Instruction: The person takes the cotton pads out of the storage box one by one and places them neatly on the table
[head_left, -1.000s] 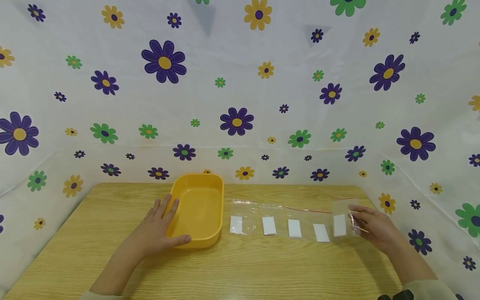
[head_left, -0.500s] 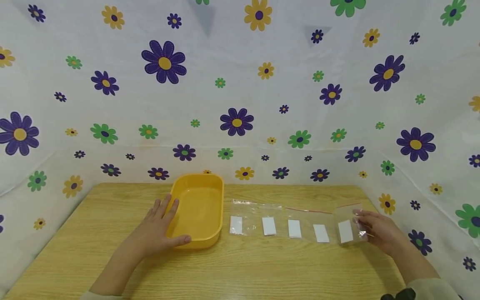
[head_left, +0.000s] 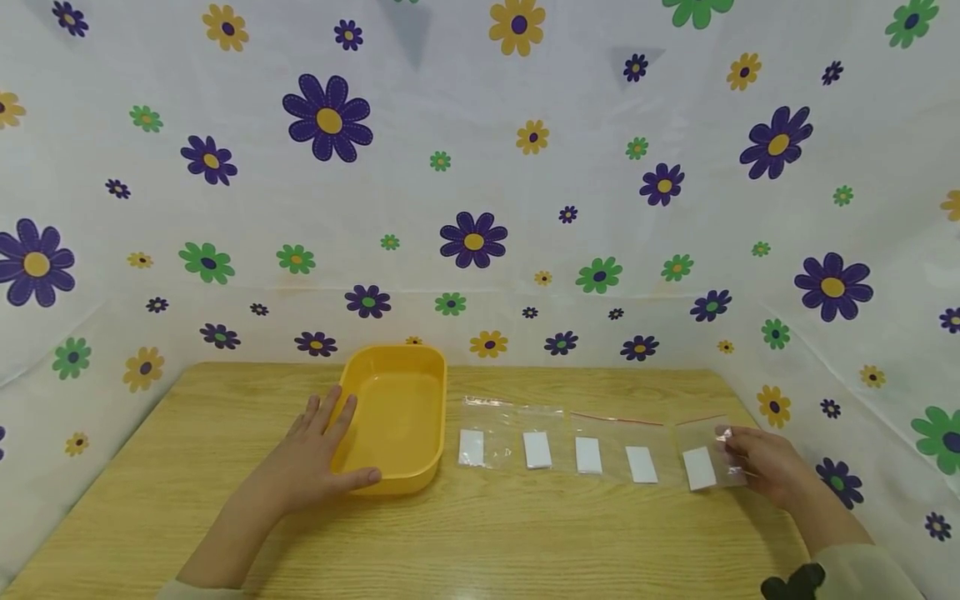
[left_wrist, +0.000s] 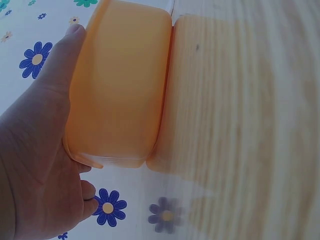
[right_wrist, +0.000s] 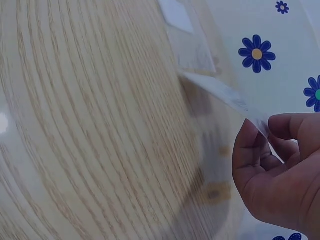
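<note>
At the right of the table, my right hand (head_left: 772,465) pinches the right edge of a clear zip bag (head_left: 686,433) between thumb and fingers. A white rectangular piece lies inside this bag, which has a red line along its top. In the right wrist view the zip bag (right_wrist: 222,95) slants up from the tabletop to the fingertips. My left hand (head_left: 303,467) rests against the left side of a yellow plastic basin (head_left: 441,417), fingers spread over the rim and thumb along the near side. Nothing lies in the basin.
Left of the held bag, several similar zip bags (head_left: 615,429) lie flat in a row, each with a white piece inside. The wood-grain table (head_left: 525,542) ends at a flower-printed cloth (head_left: 472,167) behind and at both sides.
My right hand has moved the zip bag slightly to the right and lowered it toward the table, next to the row. The left hand and basin have stayed in place.
</note>
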